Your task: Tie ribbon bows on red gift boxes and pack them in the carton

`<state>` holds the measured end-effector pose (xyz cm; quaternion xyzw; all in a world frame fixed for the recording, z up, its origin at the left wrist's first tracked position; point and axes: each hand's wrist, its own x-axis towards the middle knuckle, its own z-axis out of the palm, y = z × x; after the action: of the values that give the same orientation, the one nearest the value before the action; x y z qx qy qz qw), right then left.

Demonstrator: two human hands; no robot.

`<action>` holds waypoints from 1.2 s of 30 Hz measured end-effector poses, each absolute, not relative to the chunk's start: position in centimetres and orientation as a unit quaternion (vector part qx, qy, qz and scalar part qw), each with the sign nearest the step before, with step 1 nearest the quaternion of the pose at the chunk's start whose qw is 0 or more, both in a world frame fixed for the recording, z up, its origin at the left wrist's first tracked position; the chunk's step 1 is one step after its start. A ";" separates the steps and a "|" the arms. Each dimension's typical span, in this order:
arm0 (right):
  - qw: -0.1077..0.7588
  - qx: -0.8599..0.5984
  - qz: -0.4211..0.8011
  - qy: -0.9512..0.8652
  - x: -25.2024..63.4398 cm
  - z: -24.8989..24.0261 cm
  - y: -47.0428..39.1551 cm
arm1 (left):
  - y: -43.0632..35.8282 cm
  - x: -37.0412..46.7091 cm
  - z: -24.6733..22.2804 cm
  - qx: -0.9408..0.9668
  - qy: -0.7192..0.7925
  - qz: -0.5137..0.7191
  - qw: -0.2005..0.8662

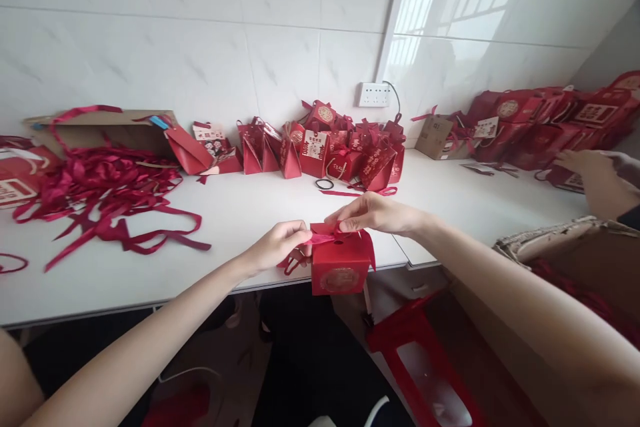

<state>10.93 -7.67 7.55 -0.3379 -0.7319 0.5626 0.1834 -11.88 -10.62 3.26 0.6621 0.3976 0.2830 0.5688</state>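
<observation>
A small red gift box [340, 270] with a round gold emblem on its front is at the table's front edge, between my hands. Dark pink ribbon [323, 238] crosses its top. My left hand [283, 245], at the box's left side, pinches the ribbon with thumb and fingers. Over the top of the box, my right hand [367, 213] is closed on the ribbon near its loop. A ribbon end hangs down the box's right side. The undersides of my fingers are partly hidden.
A heap of loose ribbon [110, 187] spills from a cardboard box [165, 121] at left. Several finished-looking red boxes [313, 153] line the wall. Another person's hand [583, 163] works at right. Scissors [477, 169] lie nearby; an open carton [613, 240] stands below right.
</observation>
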 end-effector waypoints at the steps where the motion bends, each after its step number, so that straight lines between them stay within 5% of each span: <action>1: 0.187 -0.331 0.564 -0.733 10.1 7.0 -7.8 | -10.9 -12.3 3.2 0.667 0.402 0.278 0.563; 8: 0.328 -0.405 0.430 -0.738 7.2 3.9 -9.3 | -12.1 -14.0 3.8 0.743 0.494 0.245 0.379; 13: 0.338 -0.383 0.391 -0.765 6.0 3.7 -9.2 | -11.8 -14.2 5.0 0.760 0.519 0.260 0.291; 20: 0.346 -0.374 0.349 -0.786 5.4 3.3 -9.2 | -11.9 -13.9 7.8 0.828 0.506 0.124 0.207; 29: 0.423 -0.399 0.439 -0.686 4.6 2.7 -9.3 | -11.0 -13.1 9.0 0.925 0.373 0.065 -0.038; 32: 0.402 -0.379 0.428 -0.715 4.6 2.6 -9.2 | -9.7 -12.8 9.1 0.933 0.351 0.079 -0.032; 36: 0.403 -0.358 0.405 -0.738 4.8 2.2 -8.9 | -7.5 -12.9 8.2 0.898 0.391 0.172 0.106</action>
<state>4.76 -8.86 2.24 -0.3582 -0.7383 0.4050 0.4032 -12.93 -7.53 8.19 0.8980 0.3909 0.1720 0.1060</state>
